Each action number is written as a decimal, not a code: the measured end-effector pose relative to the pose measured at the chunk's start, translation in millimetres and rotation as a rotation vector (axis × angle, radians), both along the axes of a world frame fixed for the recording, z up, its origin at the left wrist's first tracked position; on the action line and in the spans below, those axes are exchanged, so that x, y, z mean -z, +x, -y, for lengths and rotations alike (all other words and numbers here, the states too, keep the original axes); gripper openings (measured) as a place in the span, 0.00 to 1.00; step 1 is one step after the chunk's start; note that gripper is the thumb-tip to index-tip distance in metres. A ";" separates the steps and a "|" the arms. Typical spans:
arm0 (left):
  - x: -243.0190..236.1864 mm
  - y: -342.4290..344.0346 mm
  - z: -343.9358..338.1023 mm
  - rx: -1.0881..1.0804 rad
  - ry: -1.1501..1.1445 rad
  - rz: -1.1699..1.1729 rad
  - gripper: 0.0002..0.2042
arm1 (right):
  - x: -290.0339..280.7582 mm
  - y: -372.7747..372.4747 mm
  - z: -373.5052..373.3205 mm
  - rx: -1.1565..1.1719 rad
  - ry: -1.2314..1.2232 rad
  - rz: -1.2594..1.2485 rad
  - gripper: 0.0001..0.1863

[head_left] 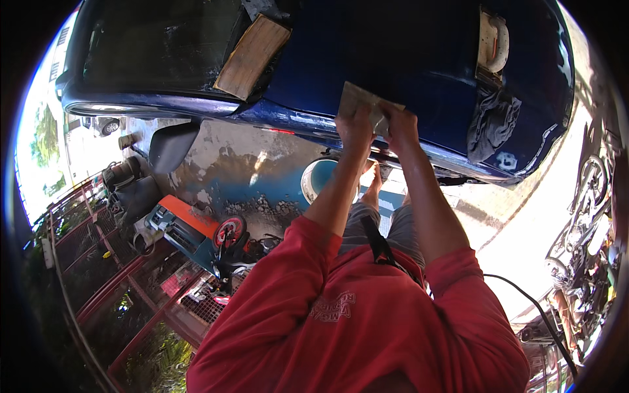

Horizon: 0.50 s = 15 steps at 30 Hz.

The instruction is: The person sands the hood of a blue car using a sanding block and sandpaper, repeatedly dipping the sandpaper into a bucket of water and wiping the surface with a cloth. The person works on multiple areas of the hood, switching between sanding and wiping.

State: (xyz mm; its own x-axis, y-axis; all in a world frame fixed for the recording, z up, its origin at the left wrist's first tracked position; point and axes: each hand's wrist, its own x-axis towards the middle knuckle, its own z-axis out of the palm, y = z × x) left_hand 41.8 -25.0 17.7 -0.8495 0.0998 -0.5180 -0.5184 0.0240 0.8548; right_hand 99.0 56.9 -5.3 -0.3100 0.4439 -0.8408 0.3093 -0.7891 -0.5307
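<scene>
Both hands grip a greyish-tan sheet (354, 96), which looks like sandpaper, above the near edge of a dark blue car hood (308, 72). My left hand (356, 128) closes on its left part, fingers partly hidden. At the sheet's right end, my right hand (400, 126) pinches it. To the left, a flat wooden board (254, 57) lies at the base of the windshield. Farther right on the hood lie a float-like tool with a curved pale handle (501, 46) and a crumpled dark grey rag (493, 124).
Below the car's side stands a pale bucket (309, 183) by my feet. A black side mirror (173, 145) juts out at left. An orange and teal case (190, 229) and a red wheel (229, 232) sit near a red metal railing (134, 281). Bicycles (590, 190) stand at right.
</scene>
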 end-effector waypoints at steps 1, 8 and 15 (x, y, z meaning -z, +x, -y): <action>-0.1 -8.2 -16.6 0.063 -0.002 -0.005 0.07 | 2.9 -7.3 -20.1 0.024 0.012 -0.071 0.14; 10.8 14.0 -101.9 0.398 0.143 0.129 0.10 | 14.6 51.9 -100.6 0.281 0.038 -0.213 0.14; 21.1 144.1 21.7 0.279 0.125 0.218 0.15 | 30.4 180.1 3.6 0.071 -0.076 -0.094 0.26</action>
